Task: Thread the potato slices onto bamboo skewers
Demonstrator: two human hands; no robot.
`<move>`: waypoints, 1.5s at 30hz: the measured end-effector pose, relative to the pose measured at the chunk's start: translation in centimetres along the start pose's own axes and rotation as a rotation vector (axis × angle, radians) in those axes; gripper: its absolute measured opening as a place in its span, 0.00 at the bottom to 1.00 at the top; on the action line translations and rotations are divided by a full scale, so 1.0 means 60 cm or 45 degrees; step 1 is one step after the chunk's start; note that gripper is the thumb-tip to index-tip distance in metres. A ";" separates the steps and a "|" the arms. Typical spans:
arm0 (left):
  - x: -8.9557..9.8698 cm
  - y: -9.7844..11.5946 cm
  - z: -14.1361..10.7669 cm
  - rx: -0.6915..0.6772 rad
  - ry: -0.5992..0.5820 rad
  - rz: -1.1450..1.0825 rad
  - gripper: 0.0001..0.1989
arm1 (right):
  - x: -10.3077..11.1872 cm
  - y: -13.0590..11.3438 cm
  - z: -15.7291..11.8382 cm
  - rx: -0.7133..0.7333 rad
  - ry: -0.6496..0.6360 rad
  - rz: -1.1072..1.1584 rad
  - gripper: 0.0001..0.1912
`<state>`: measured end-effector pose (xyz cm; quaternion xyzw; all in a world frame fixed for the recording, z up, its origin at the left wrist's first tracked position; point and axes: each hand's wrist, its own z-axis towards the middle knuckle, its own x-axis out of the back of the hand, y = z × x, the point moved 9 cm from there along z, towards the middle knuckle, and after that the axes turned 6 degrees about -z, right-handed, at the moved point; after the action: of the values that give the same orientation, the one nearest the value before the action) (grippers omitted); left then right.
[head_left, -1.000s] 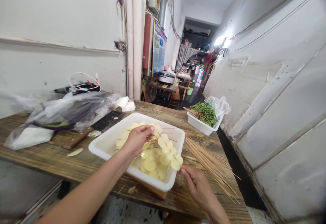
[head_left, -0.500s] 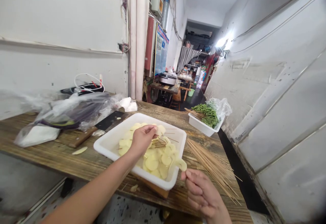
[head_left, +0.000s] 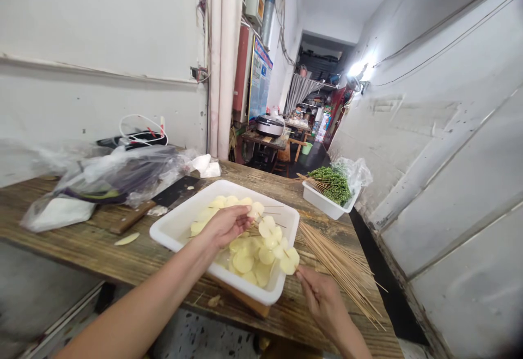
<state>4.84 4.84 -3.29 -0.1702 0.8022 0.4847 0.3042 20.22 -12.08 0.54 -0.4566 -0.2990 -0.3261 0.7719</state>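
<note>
My right hand (head_left: 321, 296) pinches the near end of a thin wooden skewer just beyond the front right corner of a white plastic tub (head_left: 174, 242). Pale yellow potato slices (head_left: 290, 261) are threaded along this skewer, which slants up and left over the tub. Close to its far end is my left hand (head_left: 229, 225), fingers curled together beside a slice; whatever they grip is hidden. In the tub, loose potato slices (head_left: 244, 262) lie in water at the front. Skewered slices (head_left: 218, 202) rest toward the back and left, with bare stick ends pointing right.
A bundle of bare skewers (head_left: 339, 272) lies right of the tub. Behind it stands a white basket (head_left: 322, 201) of skewered green vegetables (head_left: 337, 184). A cleaver (head_left: 134, 217), a potato piece (head_left: 127, 239) and plastic bags (head_left: 122, 171) occupy the wooden table's left side.
My right hand has turned, palm now more downward, and the loaded skewer shows its slices more face-on. My left hand has rolled slightly, showing more of its palm side.
</note>
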 end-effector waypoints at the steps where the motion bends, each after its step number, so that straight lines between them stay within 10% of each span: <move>1: 0.000 0.000 0.000 0.008 0.001 -0.010 0.07 | 0.000 0.001 0.001 0.006 0.011 0.002 0.15; 10: -0.004 0.005 -0.004 -0.040 -0.022 -0.049 0.06 | 0.000 0.008 0.010 -0.010 -0.008 0.091 0.15; 14: -0.010 0.024 -0.010 -0.244 -0.075 0.031 0.02 | -0.011 0.032 0.000 -0.251 -0.100 0.439 0.17; 19: -0.022 0.010 -0.015 -0.091 -0.166 -0.078 0.04 | -0.043 0.056 -0.015 -0.465 -0.255 0.837 0.20; 29: -0.028 -0.009 -0.019 0.136 -0.168 -0.139 0.06 | 0.000 0.033 0.012 -0.085 -0.058 0.173 0.16; 45: -0.017 0.011 -0.007 -0.014 -0.147 -0.121 0.07 | -0.001 0.035 0.045 -0.172 0.184 -0.156 0.19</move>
<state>5.10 4.72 -2.04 -0.1815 0.7717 0.4832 0.3717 21.39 -8.85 0.49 -0.4637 -0.2471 -0.4242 0.7375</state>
